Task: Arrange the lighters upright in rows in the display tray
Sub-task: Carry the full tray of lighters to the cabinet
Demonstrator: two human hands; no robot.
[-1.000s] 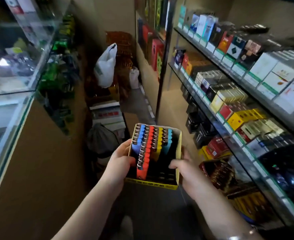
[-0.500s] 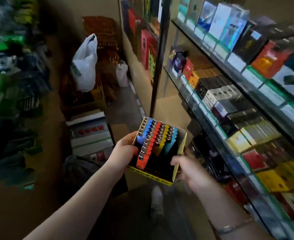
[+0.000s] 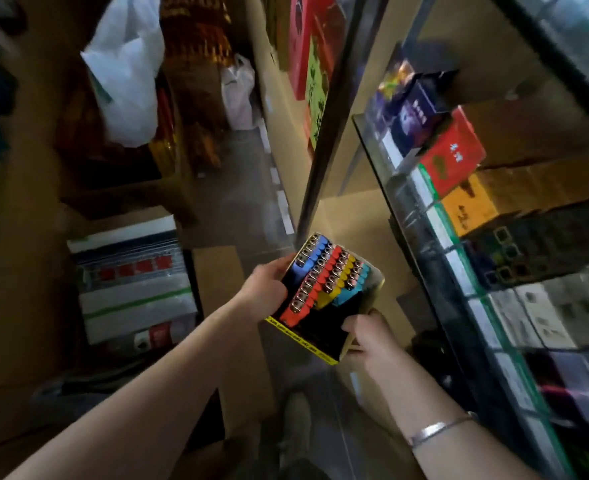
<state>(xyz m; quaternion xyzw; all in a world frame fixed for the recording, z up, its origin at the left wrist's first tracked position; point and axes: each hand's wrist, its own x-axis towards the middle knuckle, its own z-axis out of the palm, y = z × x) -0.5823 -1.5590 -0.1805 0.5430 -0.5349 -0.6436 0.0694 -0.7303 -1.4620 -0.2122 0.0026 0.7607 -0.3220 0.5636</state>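
Note:
A yellow-edged cardboard display tray (image 3: 303, 342) is held in the air between both hands, tilted down to the left. Inside it stand rows of lighters (image 3: 324, 277) with metal tops: blue, red, yellow and light blue. The tray's near right part is dark and holds no lighters that I can see. My left hand (image 3: 267, 289) grips the tray's left wall. My right hand (image 3: 369, 336) grips its near right corner, thumb over the rim. A silver bracelet sits on the right wrist.
Glass shelves (image 3: 435, 216) with cigarette packs rise at the right. A dark metal upright (image 3: 324, 133) stands just beyond the tray. Stacked cartons (image 3: 130, 282) lie on the floor at the left, with white plastic bags (image 3: 126, 71) behind. My shoe (image 3: 294, 420) shows below.
The view has swung forward and down along the aisle. The tray, still held by both hands, has tilted further to the left and sits closer to the shelf unit.

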